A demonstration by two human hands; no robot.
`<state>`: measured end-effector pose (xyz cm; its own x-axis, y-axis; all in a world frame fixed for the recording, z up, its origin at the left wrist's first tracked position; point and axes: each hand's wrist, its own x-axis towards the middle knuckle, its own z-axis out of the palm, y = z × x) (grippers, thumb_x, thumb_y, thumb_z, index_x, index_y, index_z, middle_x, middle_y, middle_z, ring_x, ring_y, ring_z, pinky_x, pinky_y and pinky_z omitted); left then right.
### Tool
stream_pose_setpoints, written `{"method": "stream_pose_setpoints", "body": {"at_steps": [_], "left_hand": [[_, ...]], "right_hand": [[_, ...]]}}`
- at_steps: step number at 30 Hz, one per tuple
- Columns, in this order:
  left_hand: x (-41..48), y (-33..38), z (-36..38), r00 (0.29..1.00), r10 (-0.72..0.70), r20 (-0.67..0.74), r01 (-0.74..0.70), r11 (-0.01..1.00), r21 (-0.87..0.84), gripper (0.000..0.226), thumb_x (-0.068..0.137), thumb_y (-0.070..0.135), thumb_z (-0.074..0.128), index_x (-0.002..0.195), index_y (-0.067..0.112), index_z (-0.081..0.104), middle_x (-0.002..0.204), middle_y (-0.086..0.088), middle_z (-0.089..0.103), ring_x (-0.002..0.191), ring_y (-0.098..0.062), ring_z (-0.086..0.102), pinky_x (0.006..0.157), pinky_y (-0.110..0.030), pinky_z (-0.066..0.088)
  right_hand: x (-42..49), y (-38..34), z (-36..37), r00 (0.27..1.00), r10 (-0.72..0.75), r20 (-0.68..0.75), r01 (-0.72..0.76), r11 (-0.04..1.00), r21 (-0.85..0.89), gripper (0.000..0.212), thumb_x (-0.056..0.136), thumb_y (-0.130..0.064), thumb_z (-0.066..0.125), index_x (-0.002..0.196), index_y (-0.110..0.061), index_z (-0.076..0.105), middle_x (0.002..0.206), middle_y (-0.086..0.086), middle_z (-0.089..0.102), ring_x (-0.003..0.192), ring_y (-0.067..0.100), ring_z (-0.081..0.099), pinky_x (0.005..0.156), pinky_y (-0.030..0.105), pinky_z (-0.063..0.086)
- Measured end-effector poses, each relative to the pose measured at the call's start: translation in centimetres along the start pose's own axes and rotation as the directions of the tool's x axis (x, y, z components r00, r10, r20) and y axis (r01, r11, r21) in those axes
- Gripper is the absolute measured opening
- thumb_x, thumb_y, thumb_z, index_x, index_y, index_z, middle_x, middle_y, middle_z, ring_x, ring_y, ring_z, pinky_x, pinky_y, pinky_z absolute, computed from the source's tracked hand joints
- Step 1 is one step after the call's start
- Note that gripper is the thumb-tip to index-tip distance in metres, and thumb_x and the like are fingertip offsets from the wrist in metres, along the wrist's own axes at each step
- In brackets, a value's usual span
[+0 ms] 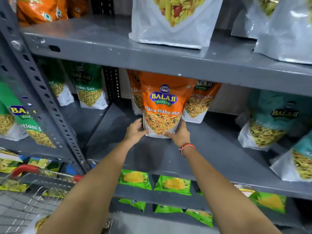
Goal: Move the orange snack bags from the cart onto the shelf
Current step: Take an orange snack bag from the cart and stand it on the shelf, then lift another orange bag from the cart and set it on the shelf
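Note:
An orange snack bag [163, 105] stands upright on the grey middle shelf [211, 146]. My left hand [135, 131] grips its lower left corner and my right hand [179, 135] grips its lower right corner. Two more orange bags stand behind it, one to the left [135, 92] and one to the right [200, 100], both partly hidden. The wire cart [25, 196] with a red handle is at the lower left; a bag [39, 223] lies in it, mostly hidden by my left arm.
Green bags [89, 88] stand on the shelf to the left and teal bags [270, 119] to the right. White bags [170, 22] sit on the shelf above, orange ones [42, 10] at its left end. Small green packets [172, 184] fill the lower shelves. A perforated grey post [47, 98] divides the racks.

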<state>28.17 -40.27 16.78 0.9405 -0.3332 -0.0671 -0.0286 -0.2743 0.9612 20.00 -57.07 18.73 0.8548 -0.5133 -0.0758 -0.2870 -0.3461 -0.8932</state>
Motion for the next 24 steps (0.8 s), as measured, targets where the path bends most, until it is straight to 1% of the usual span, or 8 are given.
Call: {"method": "stream_pose_setpoints", "body": {"at_steps": [3, 6, 10, 13, 15, 17, 19, 24], "left_hand": [[-2.7, -0.6, -1.6, 0.991, -0.023, -0.132, 0.024, 1.000, 0.007, 0.060, 0.076, 0.016, 0.073, 0.131, 0.007, 0.048, 0.125, -0.012, 0.061, 0.112, -0.022, 0.060, 0.103, -0.039, 0.044], [-7.8, -2.3, -4.7, 0.994, 0.037, -0.107, -0.038, 0.999, -0.010, 0.034, 0.078, 0.008, 0.070, 0.110, 0.002, 0.063, 0.090, 0.011, 0.074, 0.084, 0.003, 0.065, 0.092, -0.024, 0.050], [-15.6, -6.9, -11.2, 0.980, 0.036, -0.198, -0.026, 0.998, 0.050, 0.016, 0.081, 0.003, 0.065, 0.096, 0.009, 0.067, 0.074, 0.037, 0.067, 0.073, 0.015, 0.061, 0.073, -0.004, 0.046], [-21.7, -11.7, -16.7, 0.909, -0.075, -0.410, 0.108, 0.992, 0.058, 0.013, 0.083, 0.009, 0.064, 0.093, 0.016, 0.067, 0.074, 0.028, 0.071, 0.070, 0.007, 0.063, 0.064, -0.005, 0.047], [-25.7, -15.5, -20.0, 0.805, -0.189, -0.563, 0.257, 0.965, 0.044, 0.015, 0.085, 0.008, 0.062, 0.098, 0.011, 0.068, 0.089, 0.005, 0.075, 0.083, -0.015, 0.068, 0.066, -0.012, 0.047], [-29.3, -19.4, -22.3, 0.686, -0.276, -0.674, 0.398, 0.917, 0.029, 0.022, 0.087, 0.006, 0.058, 0.107, 0.002, 0.064, 0.104, -0.018, 0.070, 0.096, -0.034, 0.066, 0.070, -0.021, 0.046], [-32.4, -22.5, -23.4, 0.578, -0.370, -0.727, 0.503, 0.863, -0.039, 0.024, 0.086, 0.000, 0.054, 0.109, -0.005, 0.061, 0.105, -0.024, 0.067, 0.099, -0.035, 0.064, 0.072, -0.024, 0.041], [-34.5, -28.2, -22.7, 0.573, -0.575, -0.584, 0.711, 0.703, 0.005, 0.038, 0.081, 0.011, 0.064, 0.117, 0.001, 0.058, 0.115, -0.023, 0.064, 0.105, -0.037, 0.061, 0.089, -0.040, 0.045]], "right_hand": [[-2.8, 0.4, 1.5, 0.977, 0.015, -0.213, -0.010, 1.000, 0.024, 0.074, 0.074, -0.016, 0.075, 0.136, -0.004, 0.036, 0.134, 0.017, 0.051, 0.123, 0.032, 0.050, 0.099, 0.039, 0.042], [-7.1, 0.3, 4.9, 0.953, -0.143, -0.268, 0.157, 0.987, 0.029, 0.043, 0.080, -0.012, 0.067, 0.119, -0.004, 0.054, 0.117, 0.018, 0.059, 0.107, 0.031, 0.057, 0.091, 0.044, 0.049], [-12.8, -1.4, 11.8, 0.946, -0.318, 0.062, 0.319, 0.948, -0.002, 0.021, 0.079, -0.012, 0.067, 0.099, -0.007, 0.064, 0.101, 0.014, 0.064, 0.087, 0.028, 0.064, 0.082, 0.039, 0.053], [-16.7, -2.7, 17.8, 0.814, -0.397, 0.423, 0.456, 0.889, -0.043, 0.022, 0.076, -0.014, 0.068, 0.097, -0.006, 0.066, 0.098, 0.015, 0.066, 0.090, 0.030, 0.064, 0.086, 0.040, 0.052], [-19.3, -3.4, 21.5, 0.674, -0.387, 0.629, 0.545, 0.835, -0.070, 0.027, 0.076, -0.013, 0.069, 0.101, -0.003, 0.066, 0.100, 0.019, 0.065, 0.096, 0.032, 0.061, 0.089, 0.029, 0.042], [-21.5, -3.6, 25.0, 0.531, -0.305, 0.790, 0.600, 0.794, -0.096, 0.033, 0.078, -0.014, 0.068, 0.108, 0.000, 0.063, 0.109, 0.022, 0.063, 0.109, 0.032, 0.055, 0.092, 0.027, 0.034], [-23.2, -3.0, 28.4, 0.411, -0.160, 0.897, 0.654, 0.737, -0.168, 0.035, 0.081, -0.016, 0.065, 0.110, 0.003, 0.061, 0.113, 0.027, 0.060, 0.115, 0.034, 0.051, 0.097, 0.033, 0.031], [-25.3, -0.4, 34.6, 0.318, 0.185, 0.930, 0.744, 0.560, -0.365, 0.043, 0.074, -0.024, 0.070, 0.106, 0.002, 0.060, 0.116, 0.026, 0.061, 0.112, 0.038, 0.055, 0.093, 0.042, 0.050]]}}
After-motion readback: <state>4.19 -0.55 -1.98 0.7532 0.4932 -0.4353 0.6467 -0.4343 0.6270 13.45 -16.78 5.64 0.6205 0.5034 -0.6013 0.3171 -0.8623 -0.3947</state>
